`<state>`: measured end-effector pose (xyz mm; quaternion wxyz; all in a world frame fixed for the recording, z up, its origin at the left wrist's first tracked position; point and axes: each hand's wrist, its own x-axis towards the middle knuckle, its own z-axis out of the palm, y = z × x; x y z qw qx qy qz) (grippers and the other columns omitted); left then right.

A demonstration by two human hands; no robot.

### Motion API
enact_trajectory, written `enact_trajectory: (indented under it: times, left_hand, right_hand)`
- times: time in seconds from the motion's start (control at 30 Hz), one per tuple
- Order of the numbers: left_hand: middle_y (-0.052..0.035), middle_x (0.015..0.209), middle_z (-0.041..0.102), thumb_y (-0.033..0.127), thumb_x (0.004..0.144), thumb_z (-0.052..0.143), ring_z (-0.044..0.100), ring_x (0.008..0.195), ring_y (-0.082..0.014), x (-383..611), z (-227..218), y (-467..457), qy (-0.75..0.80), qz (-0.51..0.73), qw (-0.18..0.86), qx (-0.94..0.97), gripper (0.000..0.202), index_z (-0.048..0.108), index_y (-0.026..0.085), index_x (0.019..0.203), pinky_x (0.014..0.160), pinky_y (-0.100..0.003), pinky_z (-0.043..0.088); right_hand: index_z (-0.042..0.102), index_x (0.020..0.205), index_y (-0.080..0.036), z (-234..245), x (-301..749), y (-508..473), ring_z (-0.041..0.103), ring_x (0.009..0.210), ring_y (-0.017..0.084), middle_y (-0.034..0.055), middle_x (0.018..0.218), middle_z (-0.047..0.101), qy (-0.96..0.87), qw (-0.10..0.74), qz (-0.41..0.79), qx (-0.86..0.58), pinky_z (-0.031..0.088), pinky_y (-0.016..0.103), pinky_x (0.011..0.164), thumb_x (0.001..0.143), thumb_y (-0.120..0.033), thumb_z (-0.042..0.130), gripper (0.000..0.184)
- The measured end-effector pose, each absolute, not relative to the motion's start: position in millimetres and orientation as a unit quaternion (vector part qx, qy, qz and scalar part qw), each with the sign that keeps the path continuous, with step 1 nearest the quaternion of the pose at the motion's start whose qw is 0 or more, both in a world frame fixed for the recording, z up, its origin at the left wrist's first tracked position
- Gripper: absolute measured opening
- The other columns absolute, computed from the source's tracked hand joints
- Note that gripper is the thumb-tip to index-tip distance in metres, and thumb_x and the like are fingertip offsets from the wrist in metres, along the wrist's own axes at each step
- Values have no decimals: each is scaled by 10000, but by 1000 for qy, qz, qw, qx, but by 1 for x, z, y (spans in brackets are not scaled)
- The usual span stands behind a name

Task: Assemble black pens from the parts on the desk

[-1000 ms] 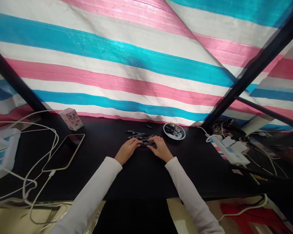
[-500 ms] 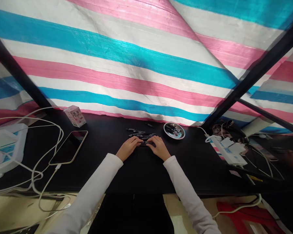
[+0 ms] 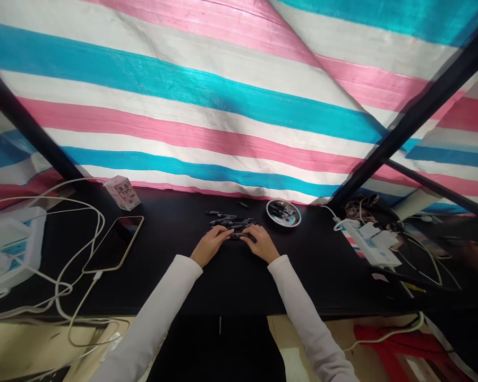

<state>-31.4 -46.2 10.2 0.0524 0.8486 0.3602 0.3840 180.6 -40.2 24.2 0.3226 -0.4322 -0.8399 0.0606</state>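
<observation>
My left hand (image 3: 210, 245) and my right hand (image 3: 260, 243) lie close together on the black tabletop (image 3: 231, 286), fingers curled over a loose pile of black pens (image 3: 229, 220). Between my fingertips a short black pen (image 3: 239, 236) shows, and both hands seem to grip it. Its ends are partly hidden by my fingers. More pens stretch out just beyond my hands. White sleeves (image 3: 155, 313) cover both forearms.
A round dish holding dark pens (image 3: 283, 213) stands just beyond my right hand. To the left are a phone (image 3: 113, 244) on a white cable and a small printed box (image 3: 121, 193). White power strips (image 3: 369, 243) sit at both sides. A striped tarp (image 3: 207, 116) rises behind the table.
The whole view has shifted slightly as my head moved. My hands stay over the pens in nearly the same grip, and nothing on the table has visibly moved.
</observation>
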Motion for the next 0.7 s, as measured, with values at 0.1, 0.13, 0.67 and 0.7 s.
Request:
enact_trajectory:
  times: [0.1,0.13,0.67,0.7]
  left_hand:
    - [-46,1004,555,200,937,352,565,916,-153,-33,6,-45,348,384,43,854,317,514,246,1206,828,-319,497]
    - [-46,1011,559,182,934,348,562,926,-154,-34,5,-45,345,381,38,857,323,517,246,1202,839,-323,491]
    - [-128,1266,423,343,925,406,573,939,-163,13,41,-67,462,606,245,599,512,172,270,1374,799,-326,502]
    - [-110,1199,469,346,929,393,590,785,-116,18,42,-67,442,612,295,585,508,149,278,1370,698,-272,520]
  right_hand:
    - [598,867,-194,20,180,-42,560,768,165,44,798,618,-841,323,80,-428,413,284,725,854,-287,521,122]
    - [599,853,-192,19,180,-43,555,752,163,42,781,614,-839,324,90,-428,415,280,712,855,-289,516,127]
    - [593,785,-192,25,141,-83,478,542,115,-22,572,488,-681,444,315,-489,369,231,550,903,-437,368,352]
    - [582,760,-191,24,136,-88,481,555,113,-21,584,494,-686,435,337,-476,371,229,558,907,-438,357,365]
